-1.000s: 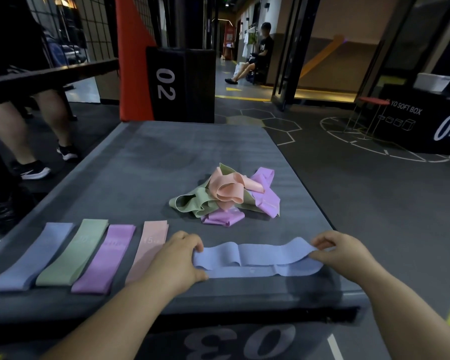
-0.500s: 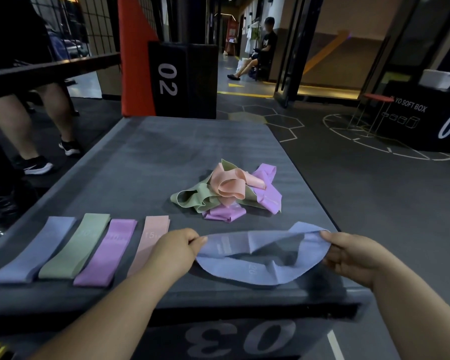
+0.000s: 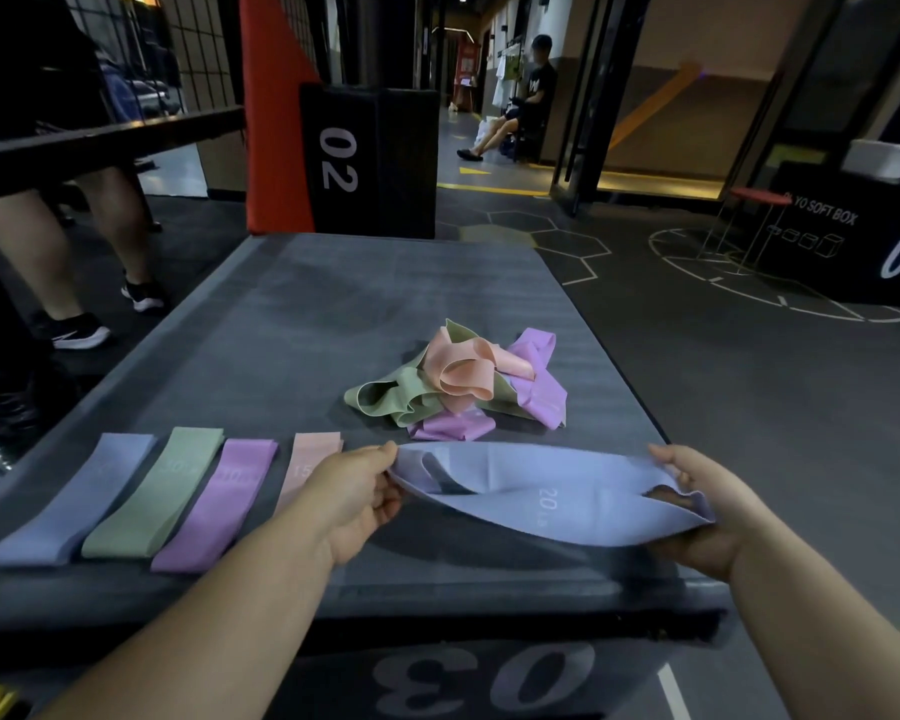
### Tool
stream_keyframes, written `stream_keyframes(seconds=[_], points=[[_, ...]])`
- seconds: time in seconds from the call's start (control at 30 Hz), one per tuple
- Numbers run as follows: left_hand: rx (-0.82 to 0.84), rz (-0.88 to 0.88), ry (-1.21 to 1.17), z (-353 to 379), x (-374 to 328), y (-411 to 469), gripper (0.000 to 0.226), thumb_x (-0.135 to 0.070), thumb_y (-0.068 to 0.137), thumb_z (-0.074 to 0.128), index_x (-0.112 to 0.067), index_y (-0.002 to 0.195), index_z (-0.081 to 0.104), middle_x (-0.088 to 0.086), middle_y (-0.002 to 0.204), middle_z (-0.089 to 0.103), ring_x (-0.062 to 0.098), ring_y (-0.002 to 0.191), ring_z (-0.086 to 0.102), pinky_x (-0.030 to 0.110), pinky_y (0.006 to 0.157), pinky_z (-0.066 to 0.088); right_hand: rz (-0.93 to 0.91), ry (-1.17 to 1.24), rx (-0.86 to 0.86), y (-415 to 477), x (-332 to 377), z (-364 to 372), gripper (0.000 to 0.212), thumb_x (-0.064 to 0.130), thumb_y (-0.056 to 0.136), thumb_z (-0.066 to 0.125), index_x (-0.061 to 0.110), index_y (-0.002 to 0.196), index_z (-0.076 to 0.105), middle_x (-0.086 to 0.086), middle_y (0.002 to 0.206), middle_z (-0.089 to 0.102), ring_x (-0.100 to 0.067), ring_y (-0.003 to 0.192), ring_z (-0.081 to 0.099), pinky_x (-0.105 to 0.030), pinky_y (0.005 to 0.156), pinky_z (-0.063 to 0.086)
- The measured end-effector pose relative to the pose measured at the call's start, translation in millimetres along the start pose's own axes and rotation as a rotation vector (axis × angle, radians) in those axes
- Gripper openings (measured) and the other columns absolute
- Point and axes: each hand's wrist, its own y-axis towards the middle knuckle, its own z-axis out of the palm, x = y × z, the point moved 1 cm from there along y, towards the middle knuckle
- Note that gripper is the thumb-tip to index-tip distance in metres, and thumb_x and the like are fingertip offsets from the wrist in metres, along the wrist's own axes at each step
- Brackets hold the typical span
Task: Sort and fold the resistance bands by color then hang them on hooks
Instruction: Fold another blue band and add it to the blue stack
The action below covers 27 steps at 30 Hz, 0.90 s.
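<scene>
Two hands hold one blue band (image 3: 541, 504) stretched between them, just above the near edge of the grey soft box (image 3: 333, 304). The left hand (image 3: 357, 498) pinches the left end between thumb and fingers. The right hand (image 3: 697, 517) grips the right end, thumb on top and fingers curled under the loop. The loop hangs open and sags in the middle, and near the left end it looks a little twisted.

To fold it well, the person should probably first take out this twist. Then both ends need equal, light tension, so that the two layers come flat one on the other with edges matching. The thin rubber is likely to curl back if it is released too early. Its place is probably on the flat blue band (image 3: 74, 501), which lies at the far left, well apart from the mixed pile (image 3: 458, 381).
</scene>
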Motion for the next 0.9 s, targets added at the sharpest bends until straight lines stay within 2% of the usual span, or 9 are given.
stream_keyframes(seconds=[0.1,0.17,0.23,0.3,0.47,0.57,0.63,0.77,0.9], points=[[0.042,-0.017,-0.098,1,-2,-2,0.021,-0.013,0.1,0.043,-0.012,0.089,0.06,0.006,0.077,0.064,0.017,0.07,0.056,0.026,0.063,0.039,-0.069,-0.092,-0.031,2,-1,0,0.034,0.031,0.079,0.072,-0.001,0.088,0.064,-0.019,0.069,0.062,-0.03,0.056,0.059,-0.029,0.054,0.053],[0.077,0.026,-0.041,1,-2,-3,0.026,-0.002,0.096,0.038,-0.01,0.092,0.062,0.006,0.081,0.065,0.016,0.071,0.057,0.025,0.063,0.039,-0.133,-0.173,-0.088,6,0,0,0.037,0.033,0.07,0.077,0.004,0.08,0.058,-0.01,0.059,0.05,-0.024,0.049,0.045,-0.024,0.05,0.04],[0.09,0.092,0.118,0,-1,-3,0.035,0.01,0.086,0.034,-0.007,0.093,0.064,0.007,0.08,0.064,0.018,0.068,0.053,0.024,0.061,0.038,-0.211,-0.256,-0.155,9,1,1,0.026,0.029,0.084,0.068,0.007,0.076,0.058,-0.002,0.055,0.053,-0.017,0.045,0.047,-0.025,0.049,0.037],[0.045,0.172,0.368,-3,3,2,0.037,0.013,0.08,0.036,-0.009,0.088,0.064,0.008,0.078,0.062,0.021,0.071,0.047,0.027,0.062,0.036,-0.288,-0.337,-0.218,12,1,2,0.026,0.03,0.09,0.065,0.006,0.081,0.062,-0.008,0.073,0.062,-0.025,0.065,0.058,-0.03,0.062,0.045],[-0.025,0.253,0.857,-2,9,5,0.029,-0.004,0.088,0.034,-0.023,0.096,0.054,0.005,0.094,0.064,0.025,0.085,0.057,0.031,0.072,0.041,-0.471,-0.721,-0.217,12,-3,4,0.037,0.029,0.091,0.063,0.007,0.065,0.05,-0.008,0.065,0.038,-0.019,0.065,0.037,-0.03,0.063,0.028],[-0.058,0.298,1.101,1,9,4,0.021,-0.012,0.093,0.035,-0.027,0.099,0.049,-0.001,0.104,0.062,0.022,0.094,0.057,0.03,0.075,0.042,-0.559,-0.993,-0.197,12,-7,7,0.043,0.025,0.092,0.061,0.016,0.055,0.041,0.007,0.052,0.035,-0.014,0.056,0.034,-0.029,0.056,0.028],[-0.111,0.37,1.164,3,9,3,0.02,-0.016,0.092,0.039,-0.028,0.103,0.05,-0.003,0.115,0.059,0.021,0.105,0.054,0.031,0.086,0.044,-0.594,-1.137,-0.199,13,-10,7,0.042,0.025,0.093,0.06,0.024,0.054,0.043,0.009,0.05,0.038,-0.009,0.054,0.036,-0.025,0.053,0.028],[-0.156,0.591,1.335,16,15,0,0.029,-0.034,0.092,0.051,-0.028,0.121,0.053,-0.009,0.127,0.054,0.019,0.12,0.042,0.03,0.099,0.037,-0.596,-1.226,-0.25,15,-11,-1,0.032,0.025,0.095,0.054,0.025,0.064,0.049,0.006,0.067,0.046,-0.017,0.067,0.044,-0.019,0.055,0.031],[-0.04,0.707,1.373,38,29,3,0.039,-0.042,0.091,0.055,-0.029,0.128,0.053,-0.008,0.125,0.054,0.017,0.119,0.043,0.028,0.098,0.038,-0.515,-1.247,-0.301,13,-11,-3,0.024,0.024,0.097,0.049,0.008,0.083,0.058,-0.003,0.072,0.05,-0.019,0.069,0.041,-0.013,0.056,0.03]])
